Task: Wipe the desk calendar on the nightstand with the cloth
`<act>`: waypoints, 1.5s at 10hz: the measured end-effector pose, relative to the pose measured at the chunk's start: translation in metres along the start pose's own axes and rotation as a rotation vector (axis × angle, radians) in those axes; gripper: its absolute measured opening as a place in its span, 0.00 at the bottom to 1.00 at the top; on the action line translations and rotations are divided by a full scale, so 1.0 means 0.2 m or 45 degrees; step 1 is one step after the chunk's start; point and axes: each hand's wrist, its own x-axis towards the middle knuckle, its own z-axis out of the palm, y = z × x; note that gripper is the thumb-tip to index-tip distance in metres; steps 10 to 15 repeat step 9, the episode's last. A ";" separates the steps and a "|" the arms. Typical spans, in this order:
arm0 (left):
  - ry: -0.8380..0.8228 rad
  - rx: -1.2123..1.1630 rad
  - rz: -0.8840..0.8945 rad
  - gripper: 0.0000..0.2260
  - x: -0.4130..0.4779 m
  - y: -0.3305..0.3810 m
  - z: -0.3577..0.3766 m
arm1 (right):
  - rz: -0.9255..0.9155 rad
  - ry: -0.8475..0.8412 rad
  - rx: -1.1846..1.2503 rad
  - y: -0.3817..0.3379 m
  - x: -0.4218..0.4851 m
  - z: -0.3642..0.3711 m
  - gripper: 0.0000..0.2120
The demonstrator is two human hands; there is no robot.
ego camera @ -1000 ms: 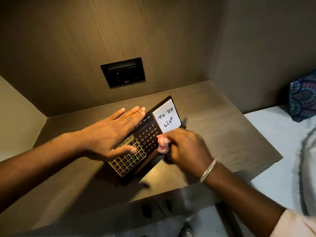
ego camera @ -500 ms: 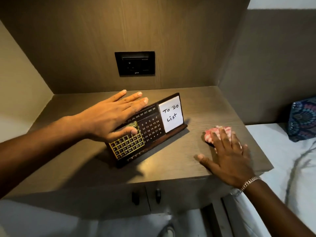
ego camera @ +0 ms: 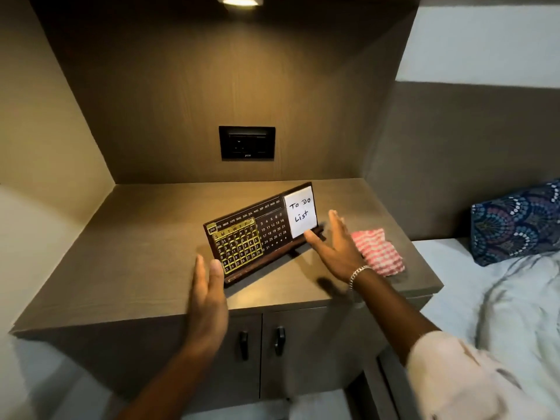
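Observation:
The dark wooden desk calendar [ego camera: 266, 231] stands tilted on the nightstand top [ego camera: 145, 237], with a gold date frame at its left and a white "To Do List" note at its right. A pink-and-white checked cloth [ego camera: 378, 253] lies crumpled on the top near the right edge, with nothing holding it. My left hand [ego camera: 207, 294] is open, fingers extended, at the calendar's left front corner. My right hand [ego camera: 336, 247] is open beside the calendar's right end, its thumb close to the base, between the calendar and the cloth.
A black switch panel [ego camera: 247, 143] sits in the back wall under a ceiling lamp [ego camera: 239, 0]. Two cabinet doors with dark handles [ego camera: 262, 341] are below the top. A bed with a white sheet [ego camera: 497, 301] and a blue patterned pillow [ego camera: 518, 222] lies to the right.
My right hand has left the cloth on the nightstand and moved left to the calendar's right end. My left hand came off the calendar's top and dropped to its left front corner.

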 end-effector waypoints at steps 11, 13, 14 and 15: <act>0.056 0.194 -0.035 0.26 1.06 0.07 -0.06 | 0.019 -0.034 0.734 -0.06 0.67 0.30 0.45; 0.056 0.194 -0.035 0.26 1.06 0.07 -0.06 | 0.019 -0.034 0.734 -0.06 0.67 0.30 0.45; 0.056 0.194 -0.035 0.26 1.06 0.07 -0.06 | 0.019 -0.034 0.734 -0.06 0.67 0.30 0.45; 0.056 0.194 -0.035 0.26 1.06 0.07 -0.06 | 0.019 -0.034 0.734 -0.06 0.67 0.30 0.45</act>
